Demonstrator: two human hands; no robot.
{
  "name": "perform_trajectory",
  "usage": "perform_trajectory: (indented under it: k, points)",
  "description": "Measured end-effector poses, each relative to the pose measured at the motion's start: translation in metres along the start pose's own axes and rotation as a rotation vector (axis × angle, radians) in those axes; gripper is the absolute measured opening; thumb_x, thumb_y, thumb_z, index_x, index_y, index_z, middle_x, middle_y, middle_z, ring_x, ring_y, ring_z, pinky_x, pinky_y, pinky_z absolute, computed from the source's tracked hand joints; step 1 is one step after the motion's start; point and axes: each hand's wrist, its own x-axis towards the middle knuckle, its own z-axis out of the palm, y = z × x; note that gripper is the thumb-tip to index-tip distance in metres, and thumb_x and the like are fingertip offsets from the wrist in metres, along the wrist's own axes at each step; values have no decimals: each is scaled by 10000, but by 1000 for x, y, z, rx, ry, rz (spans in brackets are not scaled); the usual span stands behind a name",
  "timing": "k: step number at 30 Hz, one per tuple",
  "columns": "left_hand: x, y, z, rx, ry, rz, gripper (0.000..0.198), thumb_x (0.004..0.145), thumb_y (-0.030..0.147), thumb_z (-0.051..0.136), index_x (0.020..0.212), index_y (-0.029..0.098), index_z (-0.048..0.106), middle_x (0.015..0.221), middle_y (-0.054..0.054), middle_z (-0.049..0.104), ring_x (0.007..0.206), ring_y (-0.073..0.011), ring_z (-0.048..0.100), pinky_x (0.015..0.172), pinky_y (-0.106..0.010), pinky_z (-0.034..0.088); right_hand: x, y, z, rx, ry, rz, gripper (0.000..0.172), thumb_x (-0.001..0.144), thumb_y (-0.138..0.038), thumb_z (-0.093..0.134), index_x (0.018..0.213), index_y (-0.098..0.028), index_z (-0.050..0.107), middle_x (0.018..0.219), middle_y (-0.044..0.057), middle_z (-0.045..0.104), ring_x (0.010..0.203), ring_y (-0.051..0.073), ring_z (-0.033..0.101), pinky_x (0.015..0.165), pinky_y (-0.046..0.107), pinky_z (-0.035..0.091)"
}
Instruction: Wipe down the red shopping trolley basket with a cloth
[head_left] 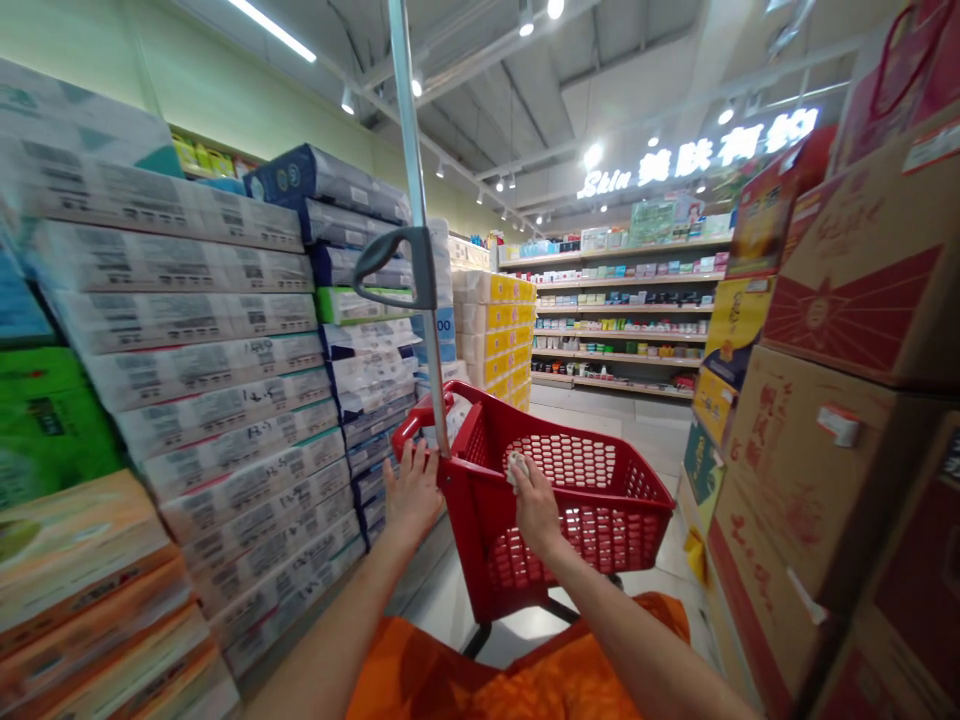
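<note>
Steadying the red cart (469,555), apparently, I rest my left hand (414,492), fingers loose, at its handle (405,430); my right hand (537,505) pinches a pale wad (515,467).

Pretty tight on my left: the upright metal pole (409,110) stands right beside my left hand (414,490), so no straight swipe across toward the red cart basket (626,512). A grey grip (397,270) juts off that pole higher up, and stacked white packs (225,325) wall off the outside. My right hand (538,508), white wad (516,467) pinched in it, gets the better deal: the basket's open on top, so I'd just need to clear the near rim. Further right, cardboard boxes (795,460) block me, but there's bare floor (637,415) beyond the cart, up to the shelves.
</note>
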Motion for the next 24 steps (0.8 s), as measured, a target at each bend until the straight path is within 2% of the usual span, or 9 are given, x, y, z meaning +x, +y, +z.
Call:
perform_trajectory:
  k: [5,7,9,11,15,17,20,22,24]
  points:
    - [1,-2,-1,13,13,28,561,732,249,409,1285,176,351,1396,-86,311,1307,-268,167,1003,-556,183,21,-65,30,81,-34,-157,489,757,-68,429,1227,-192,477,1337,100,384,1254,221,295,1001,418,322]
    - [0,-5,-2,23,9,47,561,721,222,416,1278,181,360,1391,-84,322,1301,-261,185,1005,-550,184,25,-80,36,67,-48,-189,442,766,-93,460,1195,-188,510,1347,105,371,1264,241,273,1003,434,309]
    - [0,-8,-2,23,10,60,570,710,199,413,1277,181,361,1392,-80,323,1299,-253,191,1006,-543,188,20,-73,34,42,-70,-201,426,774,-82,459,1169,-222,531,1338,87,391,1255,237,296,997,441,311]
    - [-1,-8,-1,10,12,63,590,701,195,414,1287,174,348,1401,-79,306,1304,-251,178,1009,-542,188,11,-50,24,25,-76,-179,438,775,-51,438,1153,-245,544,1319,74,420,1232,226,340,994,437,315]
    - [-2,-6,3,-29,16,48,617,699,218,422,1304,155,323,1421,-81,260,1323,-259,119,1024,-550,158,5,-16,4,31,-11,-43,386,805,-58,385,1127,-164,570,1285,120,450,1185,222,411,960,399,379]
    - [-4,-6,6,-54,31,48,620,701,205,417,1310,150,312,1423,-78,253,1326,-251,117,1031,-540,157,12,-23,4,69,-14,-89,371,837,-81,358,1136,-158,563,1286,116,449,1185,202,413,952,367,396]
    - [-12,-10,13,-104,79,30,633,699,159,403,1320,121,285,1426,-92,234,1319,-232,160,1040,-506,170,19,-48,16,94,-69,-315,364,857,-100,369,1156,-209,546,1297,58,450,1236,187,343,1005,380,337]
    - [-23,-16,20,-143,109,4,631,695,129,397,1316,108,286,1424,-109,233,1311,-231,191,1041,-493,175,10,-59,27,60,-157,-459,350,858,-115,396,1152,-230,546,1273,33,481,1238,194,339,1017,405,316]
    - [-35,-22,30,-211,100,-28,615,692,103,397,1302,117,311,1415,-117,253,1305,-234,209,1044,-494,159,-11,-60,36,19,-287,-520,337,855,-128,415,1152,-221,545,1230,39,523,1199,200,393,993,403,348]
